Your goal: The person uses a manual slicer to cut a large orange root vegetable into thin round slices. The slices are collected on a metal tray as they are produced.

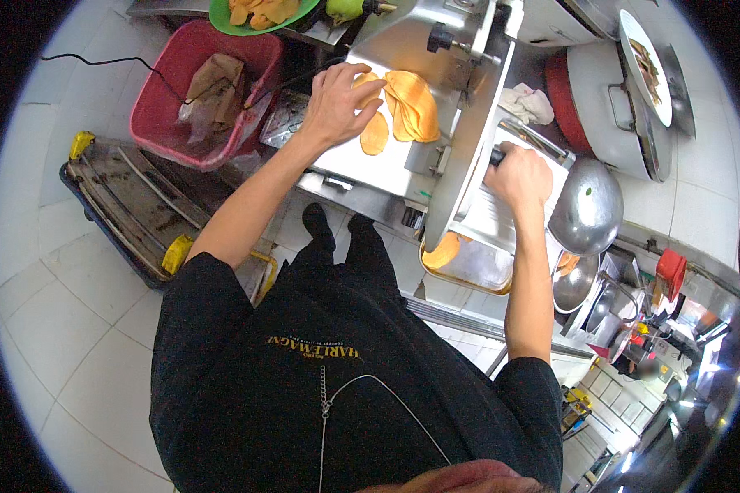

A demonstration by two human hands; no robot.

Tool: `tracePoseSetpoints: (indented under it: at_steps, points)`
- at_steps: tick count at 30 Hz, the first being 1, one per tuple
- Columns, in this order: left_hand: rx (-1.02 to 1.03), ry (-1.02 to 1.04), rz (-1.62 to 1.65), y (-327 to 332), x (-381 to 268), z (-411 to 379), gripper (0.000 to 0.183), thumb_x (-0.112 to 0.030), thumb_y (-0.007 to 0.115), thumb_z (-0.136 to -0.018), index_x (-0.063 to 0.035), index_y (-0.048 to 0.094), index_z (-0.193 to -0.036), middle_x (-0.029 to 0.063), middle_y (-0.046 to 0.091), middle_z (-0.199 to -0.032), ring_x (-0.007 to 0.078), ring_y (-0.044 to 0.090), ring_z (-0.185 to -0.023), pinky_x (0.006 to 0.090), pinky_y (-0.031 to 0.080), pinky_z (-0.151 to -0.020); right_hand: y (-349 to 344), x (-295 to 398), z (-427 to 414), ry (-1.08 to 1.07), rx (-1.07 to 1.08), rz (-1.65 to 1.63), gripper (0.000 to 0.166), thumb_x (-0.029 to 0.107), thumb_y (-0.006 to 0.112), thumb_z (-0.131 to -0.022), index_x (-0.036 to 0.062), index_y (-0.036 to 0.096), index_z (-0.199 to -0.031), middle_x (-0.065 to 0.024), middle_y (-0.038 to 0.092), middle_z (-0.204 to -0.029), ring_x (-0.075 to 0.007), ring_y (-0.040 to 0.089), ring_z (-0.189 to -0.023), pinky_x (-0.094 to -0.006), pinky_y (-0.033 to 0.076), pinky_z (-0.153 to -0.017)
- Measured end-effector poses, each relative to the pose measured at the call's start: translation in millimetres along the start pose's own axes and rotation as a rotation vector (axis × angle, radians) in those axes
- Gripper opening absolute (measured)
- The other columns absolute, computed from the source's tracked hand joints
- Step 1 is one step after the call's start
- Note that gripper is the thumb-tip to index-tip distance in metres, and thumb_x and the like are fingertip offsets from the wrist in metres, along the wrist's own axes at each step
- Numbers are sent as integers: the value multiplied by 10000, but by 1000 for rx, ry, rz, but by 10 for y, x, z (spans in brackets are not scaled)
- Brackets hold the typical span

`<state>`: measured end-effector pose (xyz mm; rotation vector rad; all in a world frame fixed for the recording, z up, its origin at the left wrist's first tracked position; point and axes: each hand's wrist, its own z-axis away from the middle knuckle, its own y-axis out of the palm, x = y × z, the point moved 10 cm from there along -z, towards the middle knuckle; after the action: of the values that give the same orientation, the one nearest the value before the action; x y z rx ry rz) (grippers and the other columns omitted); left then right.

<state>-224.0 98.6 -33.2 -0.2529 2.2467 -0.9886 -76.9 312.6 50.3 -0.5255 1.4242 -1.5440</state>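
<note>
In front of me stands a metal food slicer with a round blade guard. My right hand grips the black handle on its ribbed sliding carriage. Across the machine, my left hand hovers at or on a thin orange slice, fingers spread; contact is hard to tell. That slice lies on the white surface. Beside it are a fanned stack of orange slices and a single oval slice. Another orange slice rests in a metal tray below the blade.
A pink bin holding packaging and a wheeled platform with yellow corners are left. A green bowl of orange pieces stands at the back. Right are a large pot, a plate, a white cloth and metal bowls.
</note>
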Motion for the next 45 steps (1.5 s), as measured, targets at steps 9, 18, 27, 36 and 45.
tracePoseSetpoints:
  at_steps: [9, 18, 27, 36, 45]
  points:
    - [1, -558, 37, 268, 748, 225, 320, -211, 603, -857, -5, 575, -1100, 180, 515, -1111, 373, 480, -1048, 518, 386, -880, 78, -28, -292, -28, 55, 54, 329, 321, 680, -718, 126, 739, -977, -212, 706, -884, -374, 692, -850, -460, 550, -765]
    - [-43, -431, -177, 238, 644, 177, 326, -248, 574, -883, -30, 555, -1124, 168, 526, -1101, 364, 487, -1034, 531, 376, -842, -383, -289, -1833, -98, -205, 43, 596, 517, 558, -826, -5, 688, -1082, -261, 653, -1123, -413, 630, -1066, -481, 509, -892]
    - [-190, -400, -119, -40, 324, 19, 355, -311, 616, -843, -50, 614, -1084, 133, 557, -1112, 318, 494, -1072, 491, 362, -900, -311, -111, -1458, -56, -73, 38, 484, 384, 604, -777, -4, 709, -1046, -265, 665, -1097, -393, 650, -1045, -461, 513, -904]
    - [184, -215, -132, 783, -481, -462, 285, -240, 602, -777, -101, 709, -1001, 113, 602, -1075, 301, 509, -1104, 487, 384, -921, -140, -37, -372, -18, -64, 15, 335, 254, 610, -719, 12, 744, -909, -246, 699, -956, -369, 688, -931, -439, 545, -849]
    - [-102, -45, 82, 362, -397, -672, 253, -248, 623, -799, -140, 733, -1000, 135, 669, -971, 339, 633, -924, 471, 491, -817, 12, -31, -120, -44, -49, -20, 367, 367, 640, -747, 64, 749, -925, -227, 703, -901, -374, 690, -878, -452, 548, -791]
